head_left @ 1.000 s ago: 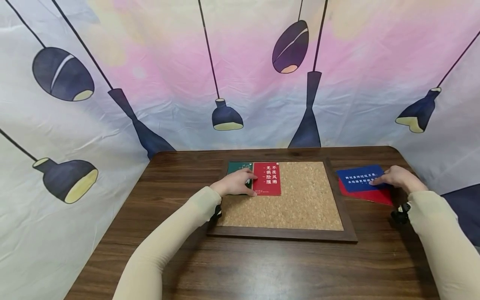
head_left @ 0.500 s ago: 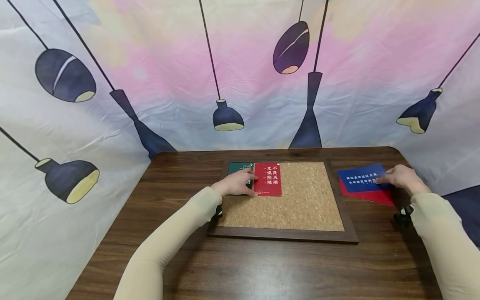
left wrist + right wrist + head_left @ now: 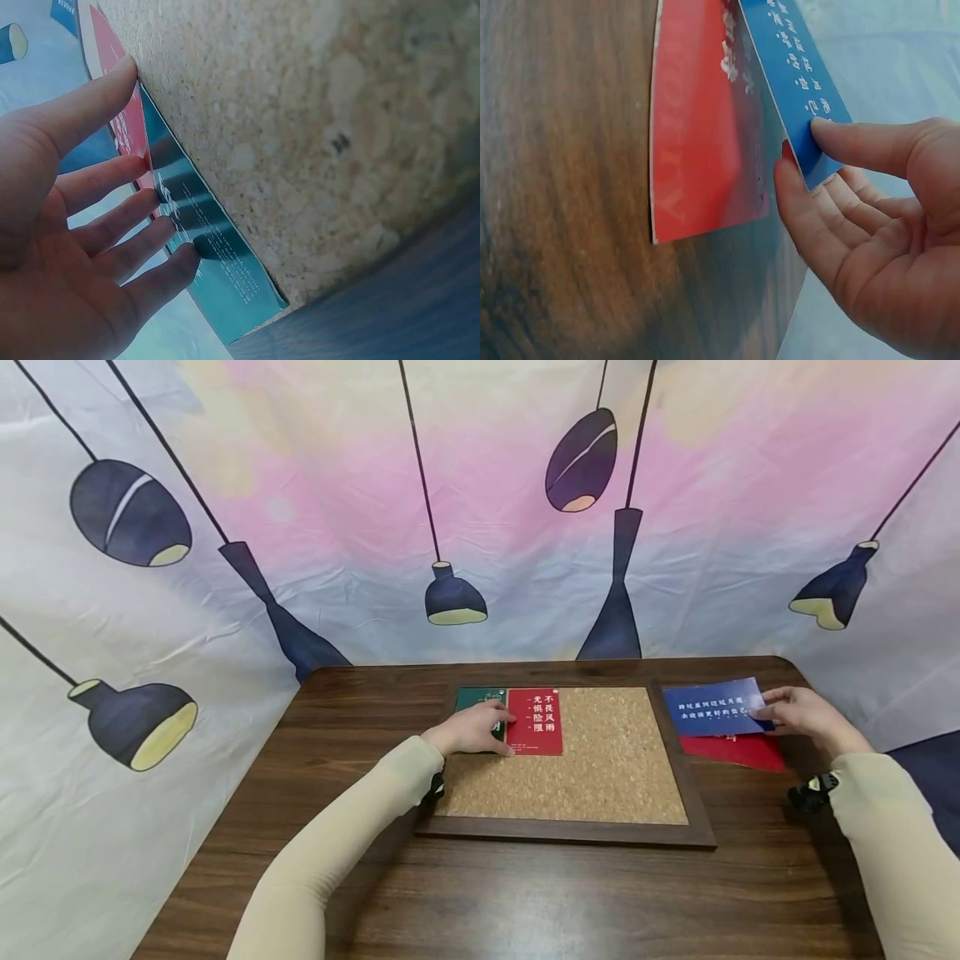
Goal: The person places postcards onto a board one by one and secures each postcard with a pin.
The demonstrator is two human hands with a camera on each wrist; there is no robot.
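Between thumb and fingers, my right hand (image 3: 806, 720) pinches the right end of a blue card (image 3: 708, 708) with white writing. In the right wrist view the blue card (image 3: 799, 82) is lifted at a slant above a red card (image 3: 697, 142) lying on the table. My left hand (image 3: 471, 727) rests on the cork board (image 3: 600, 777), its fingertips touching a green card (image 3: 225, 262) and a red card with white characters (image 3: 536, 722). These two lie side by side at the board's upper left. The left fingers are spread and relaxed, covering part of the green card.
A dark wooden frame (image 3: 570, 833) edges the cork board on the brown table (image 3: 360, 877). White pins (image 3: 555, 692) show at the top corners of the cards on the board. Behind the table hangs a cloth (image 3: 337, 485) printed with lamps.
My right hand has picked up the blue card, raising it off the red one and shifting it slightly left. More of the red card shows beneath. The left hand stays in place.
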